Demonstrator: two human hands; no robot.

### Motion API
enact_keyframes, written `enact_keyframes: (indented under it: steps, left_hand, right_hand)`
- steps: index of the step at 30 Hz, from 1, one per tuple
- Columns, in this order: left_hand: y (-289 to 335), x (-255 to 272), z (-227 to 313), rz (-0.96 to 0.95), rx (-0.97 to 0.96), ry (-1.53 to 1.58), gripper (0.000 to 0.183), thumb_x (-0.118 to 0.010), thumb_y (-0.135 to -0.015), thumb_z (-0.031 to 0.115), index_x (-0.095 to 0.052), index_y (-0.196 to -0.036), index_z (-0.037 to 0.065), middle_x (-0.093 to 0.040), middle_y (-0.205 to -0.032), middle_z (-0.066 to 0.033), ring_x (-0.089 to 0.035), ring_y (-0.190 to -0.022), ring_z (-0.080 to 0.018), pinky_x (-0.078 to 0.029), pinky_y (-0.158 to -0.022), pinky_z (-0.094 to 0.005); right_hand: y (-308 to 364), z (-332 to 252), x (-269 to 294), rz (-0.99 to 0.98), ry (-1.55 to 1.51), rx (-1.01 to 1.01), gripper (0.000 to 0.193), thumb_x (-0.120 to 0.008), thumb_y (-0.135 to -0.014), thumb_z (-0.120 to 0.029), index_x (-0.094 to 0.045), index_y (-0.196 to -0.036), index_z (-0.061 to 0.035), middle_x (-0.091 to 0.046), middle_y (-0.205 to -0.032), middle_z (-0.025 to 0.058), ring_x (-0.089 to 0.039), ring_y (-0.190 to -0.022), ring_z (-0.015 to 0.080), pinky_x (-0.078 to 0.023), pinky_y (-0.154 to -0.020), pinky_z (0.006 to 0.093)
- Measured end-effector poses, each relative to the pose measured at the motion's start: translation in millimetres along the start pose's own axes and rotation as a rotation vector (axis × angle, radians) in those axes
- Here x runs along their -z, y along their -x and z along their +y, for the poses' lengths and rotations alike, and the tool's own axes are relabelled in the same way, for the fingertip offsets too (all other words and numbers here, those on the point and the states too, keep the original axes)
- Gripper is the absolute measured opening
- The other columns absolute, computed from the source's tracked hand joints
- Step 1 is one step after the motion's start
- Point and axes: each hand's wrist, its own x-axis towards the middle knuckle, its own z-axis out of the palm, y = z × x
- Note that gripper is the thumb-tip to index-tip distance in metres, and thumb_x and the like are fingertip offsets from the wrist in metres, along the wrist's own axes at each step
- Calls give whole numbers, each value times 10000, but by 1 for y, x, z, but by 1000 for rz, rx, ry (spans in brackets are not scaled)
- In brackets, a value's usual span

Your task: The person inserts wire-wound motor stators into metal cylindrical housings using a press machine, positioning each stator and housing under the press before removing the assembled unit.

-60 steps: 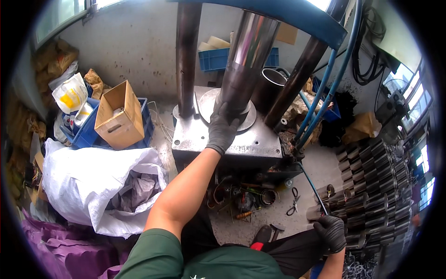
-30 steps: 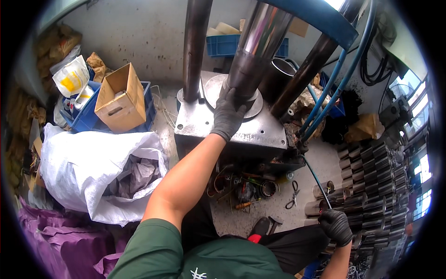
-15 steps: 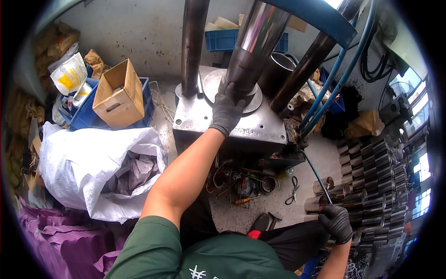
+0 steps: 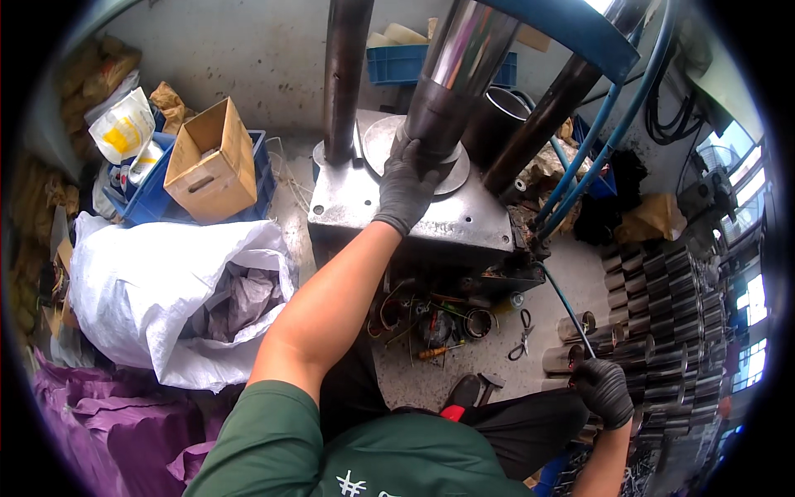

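Observation:
My left hand (image 4: 407, 189), in a black glove, reaches forward to the base of a dark metal sleeve (image 4: 439, 124). Its fingers and thumb spread around the sleeve's near side, gripping it. This sleeve stands slightly tilted in view on a round metal plate (image 4: 381, 146), with a shiny steel ram (image 4: 472, 41) directly above it. The plate rests on the press bed (image 4: 348, 199). At the lower right, my right hand (image 4: 603, 393), also gloved in black, is closed around the end of a long thin lever (image 4: 566, 306), which runs up to the press's side.
Dark press columns (image 4: 344, 83) and blue hoses (image 4: 609, 141) flank the bed. Stacked metal cylinders (image 4: 662, 331) fill the right side. On the left are a white sack (image 4: 157, 298) and a cardboard box (image 4: 211, 170). Scissors (image 4: 523, 335) and a hammer (image 4: 490, 385) lie on the floor.
Both hands keep their holds. The right hand and lever end have shifted very slightly right; the view has moved a little. The sleeve shows no clear movement.

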Motion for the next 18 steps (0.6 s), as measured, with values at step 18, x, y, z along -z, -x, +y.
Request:
enact_keyframes:
  steps: [18]
  left_hand:
    - [2, 2, 3, -38, 79, -16, 732, -773, -839, 191, -452, -1481, 47, -476, -1529, -173, -480, -1356, -385, -395, -1165, -456]
  right_hand:
    - [20, -3, -33, 3, 36, -55, 145, -734, -807, -165, -750, -899, -54, -689, -827, 183, -670, -813, 392, -529, -749, 472]
